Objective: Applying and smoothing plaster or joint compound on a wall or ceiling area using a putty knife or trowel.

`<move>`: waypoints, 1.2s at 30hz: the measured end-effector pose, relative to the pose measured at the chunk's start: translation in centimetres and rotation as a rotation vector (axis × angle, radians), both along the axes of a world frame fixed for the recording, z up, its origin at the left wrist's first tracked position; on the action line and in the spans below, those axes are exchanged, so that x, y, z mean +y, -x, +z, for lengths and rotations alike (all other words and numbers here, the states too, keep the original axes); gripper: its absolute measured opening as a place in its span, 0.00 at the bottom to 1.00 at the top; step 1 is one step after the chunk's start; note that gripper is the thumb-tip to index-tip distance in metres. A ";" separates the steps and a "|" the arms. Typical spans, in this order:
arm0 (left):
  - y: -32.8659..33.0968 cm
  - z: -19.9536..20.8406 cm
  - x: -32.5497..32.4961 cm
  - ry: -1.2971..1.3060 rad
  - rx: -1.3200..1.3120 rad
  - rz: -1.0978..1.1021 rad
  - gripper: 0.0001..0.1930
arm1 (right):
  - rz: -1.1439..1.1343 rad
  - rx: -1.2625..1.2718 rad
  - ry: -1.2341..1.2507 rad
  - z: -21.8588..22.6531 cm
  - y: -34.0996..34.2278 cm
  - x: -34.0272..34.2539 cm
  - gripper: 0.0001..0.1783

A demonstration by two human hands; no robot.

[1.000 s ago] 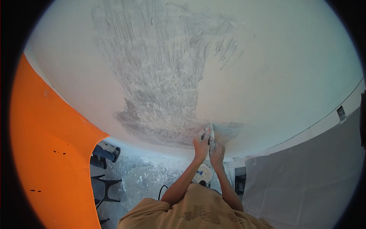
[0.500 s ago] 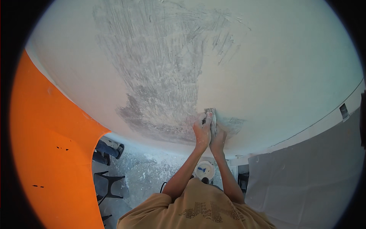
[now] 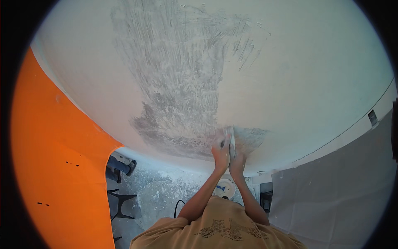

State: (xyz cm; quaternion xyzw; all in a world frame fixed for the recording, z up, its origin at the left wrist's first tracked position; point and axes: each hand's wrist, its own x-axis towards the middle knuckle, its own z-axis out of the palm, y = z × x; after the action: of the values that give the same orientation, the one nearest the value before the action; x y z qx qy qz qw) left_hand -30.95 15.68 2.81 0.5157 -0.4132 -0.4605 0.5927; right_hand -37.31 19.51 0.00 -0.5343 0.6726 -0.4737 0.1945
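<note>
A large pale wall [image 3: 298, 91] fills the upper view, with a rough grey scraped patch [image 3: 174, 70] down its left middle and along its lower part. Both my hands are together at the low right part of that patch. Between them is a flat, thin scraper-like tool [image 3: 232, 140], seen nearly edge-on and dusted white; its exact kind cannot be made out. My left hand [image 3: 221, 150] closes on it from the left, fingers bent and whitened with dust. Against its other side, my right hand [image 3: 238, 159] is closed too, its fingertips blurred and partly hidden.
An orange sheet [image 3: 62, 153] hangs at left, a grey sheet [image 3: 331, 199] at right. Below the wall, the floor [image 3: 159, 193] is spattered white. A round white bucket [image 3: 227, 183] with something blue inside stands near my body. Another person's legs [image 3: 120, 166] and black metal legs [image 3: 122, 203] show at left.
Both hands have slid a little down the wall with the tool. It now shows its narrow edge rather than its grey face. The whole view has shifted slightly.
</note>
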 end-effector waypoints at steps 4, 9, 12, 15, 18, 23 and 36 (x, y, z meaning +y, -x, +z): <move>0.3 -0.4 -0.4 0.015 0.063 -0.055 0.19 | -0.013 0.155 0.217 -2.1 0.9 -1.6 0.22; -0.3 -1.5 -0.6 0.025 -0.015 -0.040 0.19 | 0.007 -0.046 0.106 -0.5 -0.3 -1.1 0.21; -0.4 0.5 -1.3 0.051 0.018 -0.091 0.19 | -0.053 -0.019 0.012 -0.4 -0.7 -0.3 0.21; -0.3 -0.2 1.2 -0.001 -0.048 0.027 0.20 | -0.049 -0.087 0.019 -0.7 -0.9 1.2 0.22; 0.3 2.9 -2.1 0.106 -0.012 -0.048 0.20 | -0.152 0.170 0.333 -0.9 -0.1 -2.5 0.22; -0.5 -1.1 0.8 0.029 -0.033 -0.026 0.21 | -0.082 -0.018 0.058 -0.5 -1.1 0.7 0.22; -0.9 -0.2 -2.0 0.153 -0.117 0.021 0.21 | -0.018 -0.098 0.186 4.5 -1.7 -1.5 0.21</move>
State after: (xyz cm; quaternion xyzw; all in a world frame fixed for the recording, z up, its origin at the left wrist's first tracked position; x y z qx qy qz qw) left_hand -30.09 13.70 2.64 0.4992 -0.4755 -0.3904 0.6101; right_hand -35.61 18.00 4.48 -0.5200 0.6202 -0.5614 0.1726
